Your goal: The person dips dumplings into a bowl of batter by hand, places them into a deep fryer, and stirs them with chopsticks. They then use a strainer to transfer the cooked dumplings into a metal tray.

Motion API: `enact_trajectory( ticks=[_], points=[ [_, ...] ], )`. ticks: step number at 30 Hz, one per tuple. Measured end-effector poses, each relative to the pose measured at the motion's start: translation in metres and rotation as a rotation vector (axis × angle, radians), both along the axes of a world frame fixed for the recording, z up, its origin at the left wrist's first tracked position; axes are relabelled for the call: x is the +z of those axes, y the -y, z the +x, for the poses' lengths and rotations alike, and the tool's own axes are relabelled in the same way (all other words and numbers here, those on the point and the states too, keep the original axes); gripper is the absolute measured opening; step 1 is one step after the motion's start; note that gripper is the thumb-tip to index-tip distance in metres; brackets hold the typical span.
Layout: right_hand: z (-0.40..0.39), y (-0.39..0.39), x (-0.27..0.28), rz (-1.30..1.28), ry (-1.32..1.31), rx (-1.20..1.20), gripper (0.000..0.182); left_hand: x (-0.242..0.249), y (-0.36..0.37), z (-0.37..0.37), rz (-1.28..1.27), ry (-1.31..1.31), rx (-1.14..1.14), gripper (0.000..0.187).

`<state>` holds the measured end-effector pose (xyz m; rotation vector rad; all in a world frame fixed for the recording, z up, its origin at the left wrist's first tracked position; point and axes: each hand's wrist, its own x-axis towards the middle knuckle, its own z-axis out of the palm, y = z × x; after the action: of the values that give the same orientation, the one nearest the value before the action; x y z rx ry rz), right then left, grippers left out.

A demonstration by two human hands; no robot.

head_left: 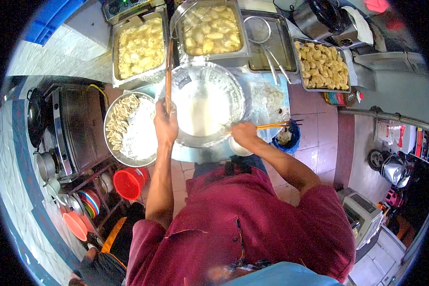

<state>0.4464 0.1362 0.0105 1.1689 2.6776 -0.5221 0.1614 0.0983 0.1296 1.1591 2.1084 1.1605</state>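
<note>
In the head view my left hand (166,125) is closed round the wooden handle (168,81) of a wire strainer (188,21), whose mesh is over the second fryer. My right hand (244,135) grips long chopsticks (271,126) at the right edge of a big metal bowl (236,90). White batter (200,109) fills the bowl between my hands. Left of my left hand, a round metal tray (108,143) holds white flour (140,133) and coated pieces (119,117).
Two fryers hold frying pieces (140,47) (212,31). A skimmer (258,29) lies on an oily tray (286,40). Fried pieces (321,66) fill another tray at right. A red bucket (129,183) and a blue bin (291,142) stand low; a person's sleeve (100,271) shows bottom left.
</note>
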Motion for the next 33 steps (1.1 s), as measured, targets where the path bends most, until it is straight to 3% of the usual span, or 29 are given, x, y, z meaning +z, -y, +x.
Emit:
enact_trajectory(
  ticks=[2, 10, 12, 14, 16, 17, 21, 24, 27, 33],
  points=[
    [0.003, -0.018, 0.033, -0.055, 0.022, -0.078, 0.015, -0.003, -0.002, -0.001, 0.004, 0.032, 0.012, 0.038],
    [0.017, -0.098, 0.17, 0.256, -0.564, -0.454, 0.022, -0.006, -0.01, 0.0, 0.002, 0.085, 0.036, 0.038],
    [0.022, -0.115, 0.206, 0.512, -0.565, -0.383, 0.027, -0.011, -0.012, -0.001, 0.009, 0.079, 0.027, 0.038],
    [0.031, -0.133, 0.227, 0.589, -0.419, -0.509, 0.032, -0.009, -0.015, -0.001, 0.042, 0.044, 0.006, 0.037],
    [0.032, -0.151, 0.243, 0.415, -0.643, -0.713, 0.038, -0.004, -0.021, -0.003, 0.034, 0.02, 0.007, 0.037],
    [0.032, -0.159, 0.245, 0.323, -0.753, -0.813, 0.041, -0.001, -0.024, -0.003, 0.01, 0.015, 0.016, 0.037],
    [0.024, -0.207, 0.225, 0.226, -0.955, -0.823, 0.047, 0.017, -0.045, -0.01, -0.137, -0.073, 0.025, 0.034],
    [0.001, -0.249, 0.202, 0.178, -1.035, -0.767, 0.046, 0.009, -0.065, -0.02, -0.113, -0.181, 0.002, 0.034],
    [-0.021, -0.276, 0.197, 0.373, -0.727, -0.601, 0.044, 0.003, -0.084, -0.023, -0.1, -0.22, -0.023, 0.034],
    [-0.055, -0.306, 0.168, 0.551, -0.503, -0.392, 0.04, -0.013, -0.11, -0.014, -0.207, -0.202, -0.012, 0.034]
  ],
)
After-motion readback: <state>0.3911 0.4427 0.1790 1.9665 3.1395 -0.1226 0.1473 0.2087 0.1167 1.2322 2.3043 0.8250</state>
